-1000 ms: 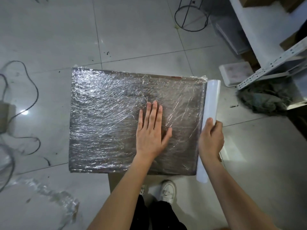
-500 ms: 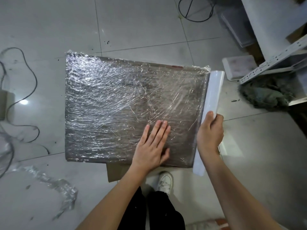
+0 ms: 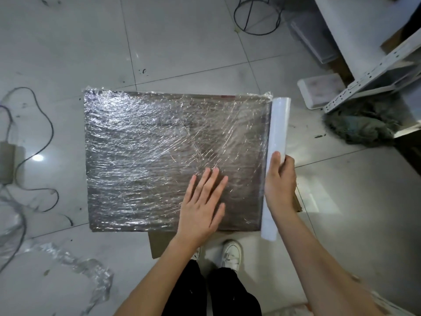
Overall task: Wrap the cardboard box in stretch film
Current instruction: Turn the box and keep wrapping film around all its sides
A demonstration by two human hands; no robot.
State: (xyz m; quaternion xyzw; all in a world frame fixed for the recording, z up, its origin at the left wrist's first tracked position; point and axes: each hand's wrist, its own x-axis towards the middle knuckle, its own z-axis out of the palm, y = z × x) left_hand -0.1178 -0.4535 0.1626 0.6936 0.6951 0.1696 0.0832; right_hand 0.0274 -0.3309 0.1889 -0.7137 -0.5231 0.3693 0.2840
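Left hand (image 3: 202, 201) flat, fingers straight and spread, palm pressing the film on the top face of the cardboard box (image 3: 159, 156). Right hand (image 3: 280, 181) curled round the stretch film roll (image 3: 276, 160), which lies along the box edge just right of the left hand. Box sits on the floor (image 3: 182, 42) ahead of both hands, top fully covered in wrinkled, shiny film, cardboard dark underneath. Near edge at the left wrist, above the shoes (image 3: 230, 254). Bare tile beyond the box; cables (image 3: 45, 133) and film scrap (image 3: 86, 265) far left, shelving (image 3: 373, 71) right of the roll.
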